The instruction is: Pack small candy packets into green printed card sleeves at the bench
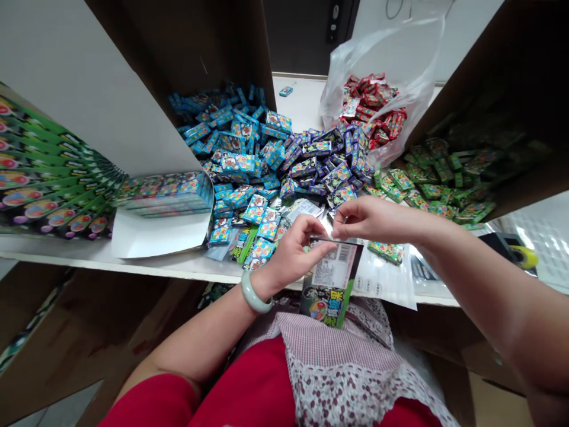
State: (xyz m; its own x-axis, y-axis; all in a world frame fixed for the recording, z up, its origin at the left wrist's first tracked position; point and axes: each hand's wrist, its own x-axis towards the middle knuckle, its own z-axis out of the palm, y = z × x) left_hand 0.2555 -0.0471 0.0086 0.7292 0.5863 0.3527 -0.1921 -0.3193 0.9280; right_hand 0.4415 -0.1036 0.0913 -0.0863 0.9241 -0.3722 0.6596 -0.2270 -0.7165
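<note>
My left hand (pixel 296 252) and my right hand (pixel 371 219) meet at the top edge of a flat dark packet (pixel 331 284) with a white barcode label. Its back faces me, and its lower end hangs over the table edge. The left thumb and fingers pinch one corner, while the right fingertips pinch near the other. Just beyond my hands lie heaps of small blue packets (pixel 240 157) and purple packets (pixel 324 163). Green packets (pixel 431 184) spread to the right, and one green packet (pixel 386 252) lies beside a flat transparent bag (pixel 382 279). A pale jade bangle (pixel 255 295) circles my left wrist.
Red packets (pixel 371 107) fill a transparent plastic bag (pixel 386 59) at the back. Brown cardboard dividers (pixel 178 53) rise on both sides. On the left are stacked green printed cards (pixel 48 172) and a blue packet stack (pixel 164 193). My checked apron (pixel 338 379) lies below the white table edge (pixel 133 258).
</note>
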